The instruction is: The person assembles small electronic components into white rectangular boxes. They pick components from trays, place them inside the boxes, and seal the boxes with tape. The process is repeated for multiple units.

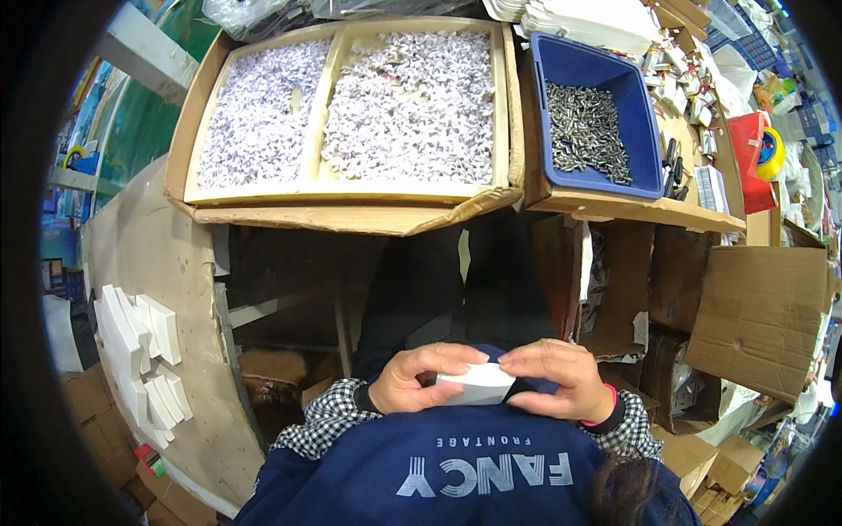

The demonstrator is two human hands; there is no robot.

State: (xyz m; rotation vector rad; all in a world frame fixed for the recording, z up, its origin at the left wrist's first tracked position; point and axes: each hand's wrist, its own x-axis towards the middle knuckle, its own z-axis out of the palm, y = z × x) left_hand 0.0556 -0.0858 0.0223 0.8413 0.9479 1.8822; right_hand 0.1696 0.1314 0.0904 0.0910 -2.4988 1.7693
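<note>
A small white box [478, 386] is held low against my chest, level and between both hands. My left hand [419, 375] grips its left end, thumb on the near side and fingers over the far edge. At the other end, my right hand [561, 379] has its fingertips on the far top corner and its thumb close to the near right corner. Whether the box is fully closed cannot be made out. A red band circles my right wrist.
Beyond my lap stands a two-part tray [351, 195] of small white pieces. Right of it, a blue bin [645, 131] holds small metal parts. White boxes [145, 351] lie on the left table [206, 421]. An open cardboard carton [759, 307] is at right.
</note>
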